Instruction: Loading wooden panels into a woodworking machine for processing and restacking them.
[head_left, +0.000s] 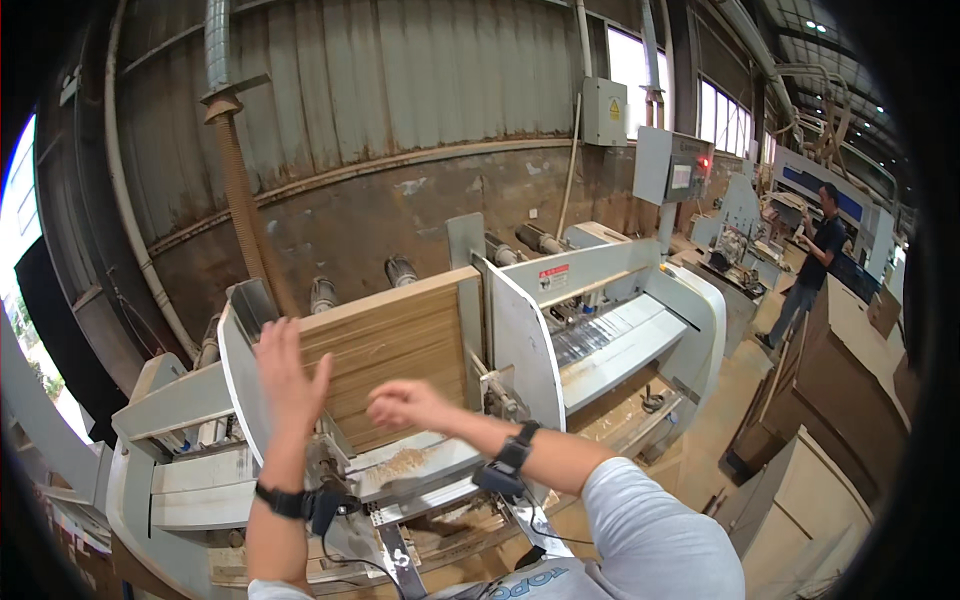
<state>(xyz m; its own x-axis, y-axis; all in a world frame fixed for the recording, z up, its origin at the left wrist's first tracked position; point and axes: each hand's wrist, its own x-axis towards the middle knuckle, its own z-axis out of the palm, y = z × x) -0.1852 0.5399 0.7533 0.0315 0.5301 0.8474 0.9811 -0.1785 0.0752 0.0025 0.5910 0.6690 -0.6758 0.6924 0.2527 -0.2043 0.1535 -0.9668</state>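
A thick wooden panel (410, 345) with striped grain stands upright in the middle bay of a pale grey woodworking machine (620, 345). In front of its left end my left hand (290, 375) is raised, fingers stretched out and thumb apart; whether it touches the panel I cannot tell. My right hand (408, 405) hovers before the panel's lower middle, its fingers curled in, with nothing visible in them. Below it, wood shavings (400, 463) lie on the machine's light metal bed (430, 455). Black straps with small devices circle both wrists.
Curved white guards (525, 330) flank the middle bay. To the right stand a control box with a screen (680, 175) and large brown boards (835, 370). Another person (812, 260) stands farther back right. A ribbed hose (240, 200) drops behind the machine.
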